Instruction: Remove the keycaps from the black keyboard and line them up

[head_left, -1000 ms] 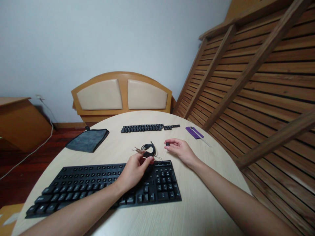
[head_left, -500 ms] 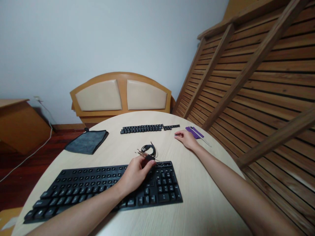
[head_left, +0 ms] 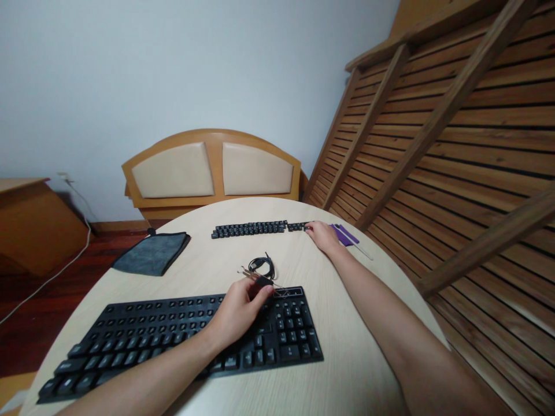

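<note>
My left hand [head_left: 237,307] is closed around a wire keycap puller [head_left: 264,281] with a black grip and thin metal prongs. It hovers over the upper part of a black keyboard [head_left: 299,332], whose upper left rows show bare switch stems while the lower rows and number pad carry caps. Across the table, my right hand [head_left: 323,236] pinches a small black keycap [head_left: 308,229], largely covered by the fingers. Those fingertips are at the right end of a short line of loose keycaps [head_left: 296,226]. To its left lies a larger block of keycaps [head_left: 249,229] in rows.
A coiled black cable [head_left: 272,268] lies just behind the keyboard. Beside my right hand is a purple cloth [head_left: 347,236] with a thin tool [head_left: 363,252] on it. A folded grey cloth [head_left: 151,254] is at the left. Wooden slats [head_left: 416,173] lean along the right side.
My right hand has moved away from me and slightly left, bringing the keycap to the short line of keycaps. My left hand stays over the keyboard with the puller.
</note>
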A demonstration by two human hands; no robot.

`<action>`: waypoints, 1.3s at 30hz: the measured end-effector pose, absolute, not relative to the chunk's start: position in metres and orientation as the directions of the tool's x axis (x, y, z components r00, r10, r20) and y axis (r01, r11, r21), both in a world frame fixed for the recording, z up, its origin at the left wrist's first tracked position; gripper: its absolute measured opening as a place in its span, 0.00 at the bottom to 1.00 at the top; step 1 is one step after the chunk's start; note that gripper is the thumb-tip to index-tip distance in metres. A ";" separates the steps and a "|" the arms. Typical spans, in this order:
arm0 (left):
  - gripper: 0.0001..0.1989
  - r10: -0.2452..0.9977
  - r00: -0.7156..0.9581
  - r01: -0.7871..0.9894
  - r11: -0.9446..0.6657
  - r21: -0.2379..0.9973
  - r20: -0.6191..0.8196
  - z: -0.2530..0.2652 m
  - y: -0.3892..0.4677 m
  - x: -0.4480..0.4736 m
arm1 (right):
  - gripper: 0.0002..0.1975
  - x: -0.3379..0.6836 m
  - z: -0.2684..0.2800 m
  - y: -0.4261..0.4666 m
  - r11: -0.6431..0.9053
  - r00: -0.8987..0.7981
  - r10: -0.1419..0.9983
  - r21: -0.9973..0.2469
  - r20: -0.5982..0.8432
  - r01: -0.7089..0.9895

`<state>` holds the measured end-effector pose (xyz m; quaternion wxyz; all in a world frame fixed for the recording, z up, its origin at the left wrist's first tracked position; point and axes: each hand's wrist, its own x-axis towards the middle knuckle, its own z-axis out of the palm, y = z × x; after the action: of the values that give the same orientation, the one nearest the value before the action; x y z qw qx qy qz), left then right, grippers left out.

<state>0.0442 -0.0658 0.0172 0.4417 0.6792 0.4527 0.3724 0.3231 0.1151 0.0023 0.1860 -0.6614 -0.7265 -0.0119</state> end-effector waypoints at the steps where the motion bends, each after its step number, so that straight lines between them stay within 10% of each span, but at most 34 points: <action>1: 0.15 0.944 0.313 0.283 -0.198 0.938 0.105 0.017 -0.066 0.044 | 0.13 0.322 0.002 0.116 0.116 -0.052 0.956 -0.209 0.288 0.971; 33: 0.14 0.920 0.372 0.320 -0.250 0.914 0.121 0.019 -0.069 0.044 | 0.10 0.294 0.035 0.034 0.189 -0.161 0.965 -0.124 0.208 0.974; 39: 0.11 0.905 0.400 0.378 -0.305 0.874 0.142 0.020 -0.069 0.046 | 0.18 0.287 0.062 -0.038 0.567 -0.637 0.769 -0.518 0.053 0.641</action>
<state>0.0455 -0.0689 0.0200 0.3972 0.7364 0.4358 0.3318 0.2868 -0.0384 0.0624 0.1378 -0.4033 -0.8743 0.2325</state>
